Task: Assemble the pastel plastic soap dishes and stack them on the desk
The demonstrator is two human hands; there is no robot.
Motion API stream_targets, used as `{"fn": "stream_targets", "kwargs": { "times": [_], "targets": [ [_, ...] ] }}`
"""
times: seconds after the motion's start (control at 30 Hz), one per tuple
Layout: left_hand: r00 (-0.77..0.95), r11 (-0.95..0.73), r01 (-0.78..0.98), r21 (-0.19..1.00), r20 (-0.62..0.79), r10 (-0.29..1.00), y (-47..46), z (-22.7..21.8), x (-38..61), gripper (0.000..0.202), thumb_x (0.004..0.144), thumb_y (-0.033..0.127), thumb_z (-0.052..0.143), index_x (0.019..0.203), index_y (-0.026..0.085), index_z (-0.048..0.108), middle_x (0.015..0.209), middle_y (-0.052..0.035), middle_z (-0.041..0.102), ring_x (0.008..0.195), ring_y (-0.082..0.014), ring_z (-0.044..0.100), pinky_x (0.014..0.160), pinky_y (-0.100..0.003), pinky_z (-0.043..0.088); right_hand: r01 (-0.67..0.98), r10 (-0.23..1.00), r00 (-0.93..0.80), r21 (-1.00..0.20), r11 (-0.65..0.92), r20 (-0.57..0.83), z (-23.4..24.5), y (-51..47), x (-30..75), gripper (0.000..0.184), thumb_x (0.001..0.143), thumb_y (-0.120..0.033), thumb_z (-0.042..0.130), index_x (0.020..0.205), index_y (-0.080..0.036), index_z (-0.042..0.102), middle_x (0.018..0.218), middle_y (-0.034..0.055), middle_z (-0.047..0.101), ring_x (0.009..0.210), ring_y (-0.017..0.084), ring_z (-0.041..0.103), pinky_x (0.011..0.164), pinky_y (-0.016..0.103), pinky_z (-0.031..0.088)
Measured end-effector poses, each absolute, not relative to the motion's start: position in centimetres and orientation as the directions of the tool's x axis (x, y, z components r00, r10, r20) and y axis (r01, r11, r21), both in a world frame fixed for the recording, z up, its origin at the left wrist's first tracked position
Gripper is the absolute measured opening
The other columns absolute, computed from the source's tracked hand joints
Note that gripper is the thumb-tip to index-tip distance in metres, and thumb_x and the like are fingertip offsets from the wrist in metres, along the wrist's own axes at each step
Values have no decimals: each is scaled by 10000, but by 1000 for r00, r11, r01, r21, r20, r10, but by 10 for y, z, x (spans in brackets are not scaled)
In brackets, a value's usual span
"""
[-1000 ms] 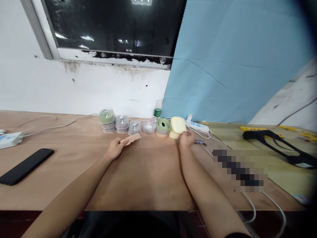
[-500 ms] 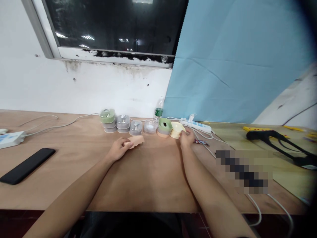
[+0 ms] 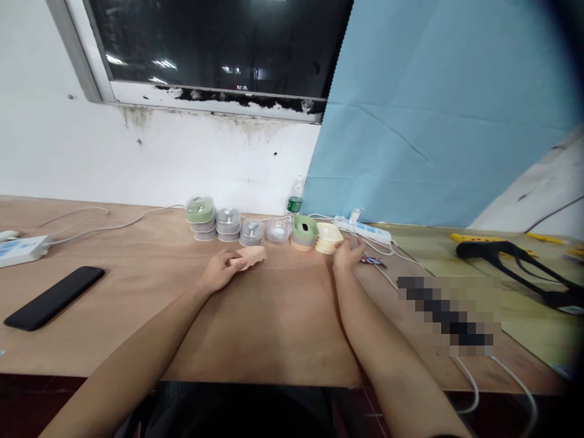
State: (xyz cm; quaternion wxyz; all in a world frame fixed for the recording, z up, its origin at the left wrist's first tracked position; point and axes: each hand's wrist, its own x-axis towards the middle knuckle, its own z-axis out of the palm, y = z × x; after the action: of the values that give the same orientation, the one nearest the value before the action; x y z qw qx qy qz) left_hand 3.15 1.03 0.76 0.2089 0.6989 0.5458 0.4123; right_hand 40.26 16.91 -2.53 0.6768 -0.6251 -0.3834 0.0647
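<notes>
My left hand point(image 3: 221, 269) rests over the tabletop, its fingers closed on a peach-coloured thin piece with a wavy edge point(image 3: 252, 257). Whether that piece is a dish or a liner I cannot tell. At the right end of a row of small containers is a stack of pale yellow shallow dishes point(image 3: 327, 237). My right hand point(image 3: 349, 254) is at the right side of this stack, thumb by its rim and fingers apart. Left of the yellow stack stands a green box over a peach one point(image 3: 304, 232), then a clear lidded container point(image 3: 278, 230).
Grey lidded boxes point(image 3: 251, 232) and a green-topped stack point(image 3: 200, 210) continue the row leftwards. Behind stands a plastic bottle point(image 3: 294, 199). Power strips point(image 3: 365, 230) with white cables lie to the right and far left. A black phone point(image 3: 55, 298) lies on the left.
My right hand's fingers have shifted slightly right, away from the yellow stack. My left hand still holds the peach piece. The view has moved a little.
</notes>
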Motion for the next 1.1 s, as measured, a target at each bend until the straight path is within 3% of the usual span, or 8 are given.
{"fn": "stream_targets", "kwargs": {
  "times": [0.1, 0.27, 0.43, 0.57, 0.73, 0.87, 1.0, 1.1],
  "targets": [
    [23, -303, 512, 804, 339, 940, 14, 6, 32, 448, 835, 582, 509, 811, 180, 707, 912, -56, 677, 925, -232, 602, 858, -332, 432, 516, 457, 681, -818, 256, 572, -15, 159, 393, 474, 832, -333, 467, 1238, -88, 451, 721, 30, 591, 683, 199, 587, 726, 339, 471],
    [-109, -215, 25, 976, 216, 970, 19, 4, 37, 575, 797, 651, 526, 917, 123, 719, 1022, -100, 702, 1021, -278, 605, 887, -361, 437, 538, 573, 334, -650, 536, 749, -4, 132, 335, 536, 860, -407, 472, 1300, -120, 366, 800, 38, 597, 640, 160, 575, 623, 285, 463],
    [-65, -178, -377, 909, 166, 984, 16, 9, 45, 626, 818, 635, 532, 1171, 128, 637, 1213, -136, 641, 1150, -302, 564, 938, -407, 441, 459, 529, -229, -389, 799, 817, -12, 87, 254, 425, 826, -433, 578, 1168, -196, 492, 879, 36, 650, 551, 123, 552, 579, 291, 490],
    [118, -158, -459, 874, 237, 964, 11, 10, 52, 573, 845, 551, 564, 1241, 137, 584, 1306, -132, 579, 1222, -290, 513, 1012, -405, 406, 363, 329, -549, -135, 922, 768, -15, 61, 221, 362, 779, -485, 657, 1044, -246, 594, 940, 33, 684, 800, 184, 646, 751, 328, 541],
    [250, -113, -419, 901, 234, 939, 11, 2, 57, 560, 866, 503, 554, 1328, 191, 501, 1284, -107, 590, 1175, -291, 544, 969, -426, 437, 426, 312, -649, -9, 905, 694, -12, 56, 227, 194, 876, -358, 552, 1026, -266, 636, 971, 32, 681, 884, 190, 649, 772, 321, 536],
    [217, -206, -207, 956, 250, 944, 13, -3, 51, 522, 881, 521, 521, 1285, 190, 540, 1302, -94, 582, 1203, -292, 523, 1004, -430, 412, 407, 277, -666, 26, 913, 693, -15, 57, 231, 265, 877, -200, 477, 1079, -294, 620, 974, 7, 664, 828, 168, 631, 733, 307, 534],
    [172, -325, 151, 934, 299, 939, 11, -7, 43, 604, 892, 580, 443, 1335, 174, 495, 1372, -117, 525, 1236, -293, 509, 1026, -428, 401, 536, 325, -432, -50, 843, 841, -17, 71, 232, 345, 838, -130, 463, 1126, -252, 609, 1041, 44, 611, 931, 179, 585, 801, 302, 511],
    [258, -386, 511, 768, 292, 921, 8, -7, 37, 662, 840, 578, 527, 1385, 211, 447, 1407, -93, 493, 1268, -293, 481, 1055, -424, 373, 641, 391, -190, -187, 744, 901, -14, 94, 249, 334, 849, -125, 433, 1114, -208, 617, 1008, 81, 533, 945, 195, 546, 819, 322, 493]
  ]
}}
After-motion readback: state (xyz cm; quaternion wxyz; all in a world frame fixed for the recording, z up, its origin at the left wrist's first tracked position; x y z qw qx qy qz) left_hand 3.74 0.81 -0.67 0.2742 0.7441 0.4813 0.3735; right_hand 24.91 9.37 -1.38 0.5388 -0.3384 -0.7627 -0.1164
